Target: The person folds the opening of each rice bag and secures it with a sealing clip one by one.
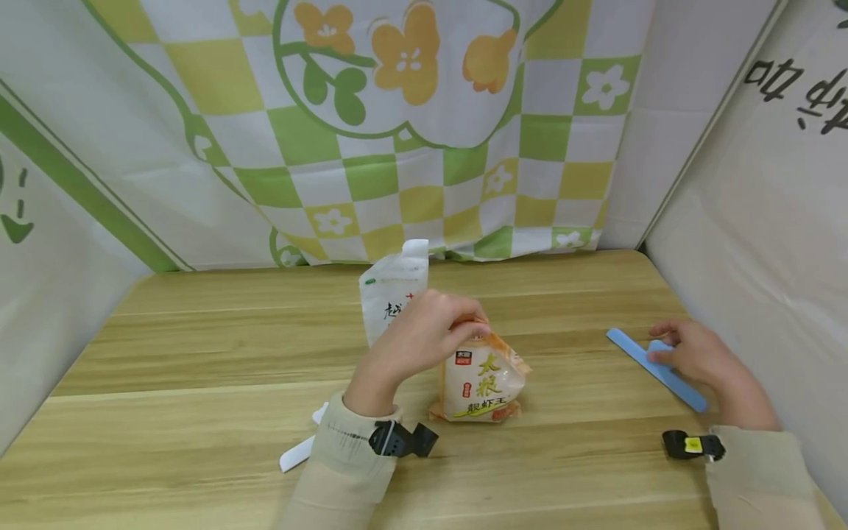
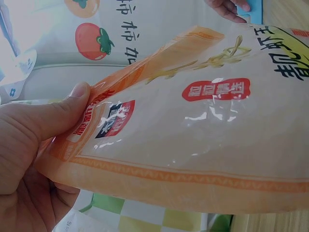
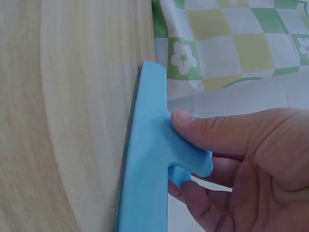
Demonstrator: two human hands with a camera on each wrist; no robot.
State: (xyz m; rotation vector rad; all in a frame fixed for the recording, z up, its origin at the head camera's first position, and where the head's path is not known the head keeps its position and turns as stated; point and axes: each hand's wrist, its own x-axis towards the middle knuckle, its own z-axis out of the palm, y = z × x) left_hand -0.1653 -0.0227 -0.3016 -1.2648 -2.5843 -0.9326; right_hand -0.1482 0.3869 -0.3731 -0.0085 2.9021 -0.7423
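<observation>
The left hand (image 1: 424,327) pinched the top of an orange-trimmed bag (image 1: 480,383) at the middle of the wooden table (image 1: 199,324). Well apart on the right, the right hand (image 1: 702,357) held a blue plastic bar (image 3: 147,159) by its tab between thumb and fingers. A white bag (image 1: 384,287) stood on the far side, partly behind the left hand; near left, a white piece (image 1: 297,453), perhaps a similar bar, lay partly hidden by the sleeve (image 1: 351,471)

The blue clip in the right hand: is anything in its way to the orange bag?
Nothing I can see: between the blue clip and the orange bag there is only tabletop. The left hand grips the bag's top, though, covering part of it.
</observation>
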